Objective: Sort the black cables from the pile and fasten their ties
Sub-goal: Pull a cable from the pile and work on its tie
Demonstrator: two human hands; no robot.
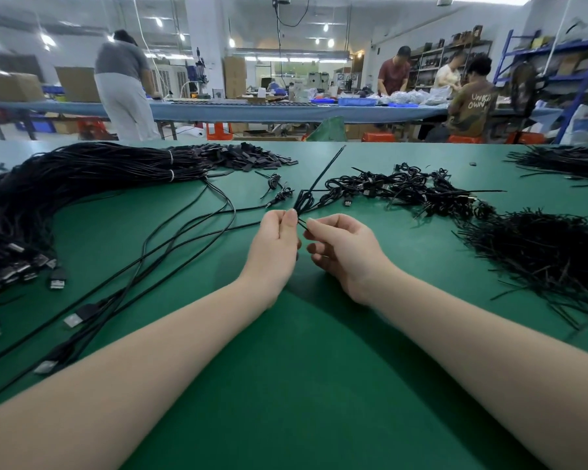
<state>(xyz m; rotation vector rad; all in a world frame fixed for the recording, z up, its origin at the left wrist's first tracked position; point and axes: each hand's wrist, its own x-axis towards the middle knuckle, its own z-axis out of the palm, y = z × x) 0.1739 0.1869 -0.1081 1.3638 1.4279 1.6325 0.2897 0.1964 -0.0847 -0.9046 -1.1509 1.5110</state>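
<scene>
Pinching 1 folded black cable, the left hand meets the right hand, which grips its tie pointing toward 1 o'clock.

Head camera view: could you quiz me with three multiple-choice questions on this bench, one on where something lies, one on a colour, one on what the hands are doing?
1. Where does the big bundle of long cables lie?
A. far left of the table
B. far right
C. on the floor

2. What colour is the table top?
A. grey
B. green
C. white

3. What is the state of the left hand and right hand?
A. both flat on the table
B. both pinching a black tie
C. both idle

Answers: 1 A, the bundle fills the left side; 2 B, the surface is green throughout; 3 B, fingertips of both meet on the thin strip.
</scene>
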